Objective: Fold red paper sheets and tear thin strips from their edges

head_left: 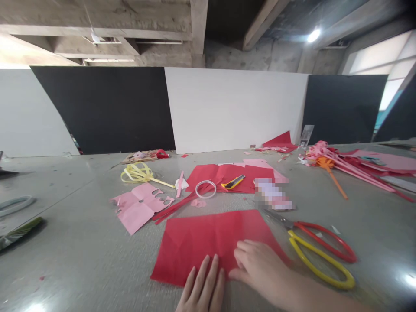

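A red paper sheet [208, 236] with faint creases lies flat in front of me. My left hand [203, 288] rests on its near edge, palm down, fingers stretched out and slightly apart. Over the near right part of the sheet, my right hand [260, 264] is closed, its fingers curled and the thumb at the paper's edge. Part of the sheet's right side is hidden by that hand and forearm. Scissors [320, 249] with one red and one yellow handle lie just right of the sheet, their blades pointing toward its far right corner.
Beyond the sheet lie a yellow utility knife [233, 182], a white tape ring [206, 189] and more red paper [201, 173]. Cut pink paper [139, 206] and yellow ribbon loops [136, 173] are to the left. Pink paper flowers [320, 151] sit far right. White and black panels [237, 108] stand behind.
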Tool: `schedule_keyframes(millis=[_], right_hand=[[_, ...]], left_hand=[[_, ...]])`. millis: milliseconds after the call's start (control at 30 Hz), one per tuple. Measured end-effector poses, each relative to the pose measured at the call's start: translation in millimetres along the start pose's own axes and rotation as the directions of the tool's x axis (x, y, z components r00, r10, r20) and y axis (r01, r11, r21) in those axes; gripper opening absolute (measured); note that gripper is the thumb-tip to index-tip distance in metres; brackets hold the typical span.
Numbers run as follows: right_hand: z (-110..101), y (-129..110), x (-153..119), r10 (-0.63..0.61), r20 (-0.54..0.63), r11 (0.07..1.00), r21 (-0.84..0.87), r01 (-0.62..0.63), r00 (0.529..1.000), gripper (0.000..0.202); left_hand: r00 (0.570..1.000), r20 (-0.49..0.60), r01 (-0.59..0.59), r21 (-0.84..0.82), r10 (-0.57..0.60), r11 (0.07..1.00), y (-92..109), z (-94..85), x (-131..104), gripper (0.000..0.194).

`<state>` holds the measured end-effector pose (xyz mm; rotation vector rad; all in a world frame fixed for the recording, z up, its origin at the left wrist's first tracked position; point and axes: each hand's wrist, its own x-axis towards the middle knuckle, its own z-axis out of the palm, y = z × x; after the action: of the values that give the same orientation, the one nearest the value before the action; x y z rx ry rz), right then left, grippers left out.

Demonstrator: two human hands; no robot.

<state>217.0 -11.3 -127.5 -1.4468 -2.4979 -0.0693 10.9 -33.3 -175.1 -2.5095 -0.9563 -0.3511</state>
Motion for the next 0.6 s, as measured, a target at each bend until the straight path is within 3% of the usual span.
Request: schedule_keyframes(millis=[433,600], right_hand=[[-10,11,-17,0.03,-0.101,0.998,0.066,-0.024,0.994,0.01],[-13,14,-20,0.029,-0.091,0.995,0.095,-0.02,0.995,0.011]], left_hand=[[0.999,-0.014,-0.046,0.073,0.047,0.996,2,-9.7,6,0.048],[0.999,-0.023,-0.044,0.1,0.047,0.994,4,-11.7,8,0.049]])
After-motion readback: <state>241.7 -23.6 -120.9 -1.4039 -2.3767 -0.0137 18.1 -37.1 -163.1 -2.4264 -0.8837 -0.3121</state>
